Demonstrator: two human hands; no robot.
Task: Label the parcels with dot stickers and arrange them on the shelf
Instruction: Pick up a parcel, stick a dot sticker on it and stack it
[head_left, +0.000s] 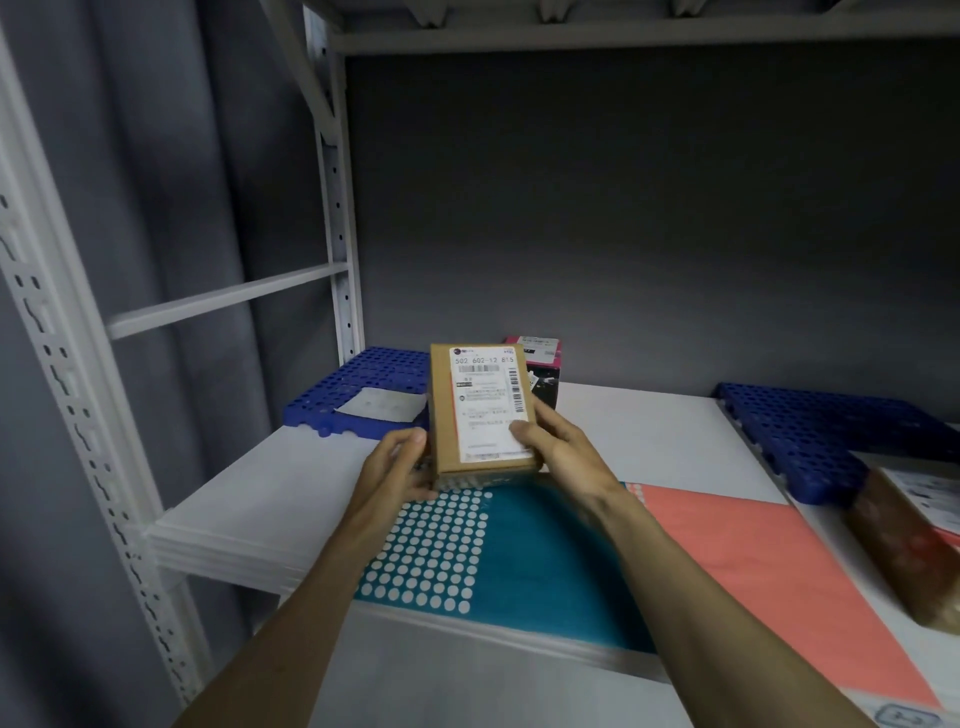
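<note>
While both hands, left hand (400, 462) and right hand (558, 441), clasp the cardboard parcel (480, 410) label-up, I judge it's positioned above the teal sticker sheet (545, 561) for labelling.

Both forearms bare, extended fwd, converging toward centre. Left hand (397, 460): fingers curled, thumb up along left side of the box (480, 410), gripping its near-left edge. Right hand (558, 441): thumb pressed on box top face near the near-right corner, fingers wrapped under/behind right side. Wrists roughly level, box between palms.
</note>
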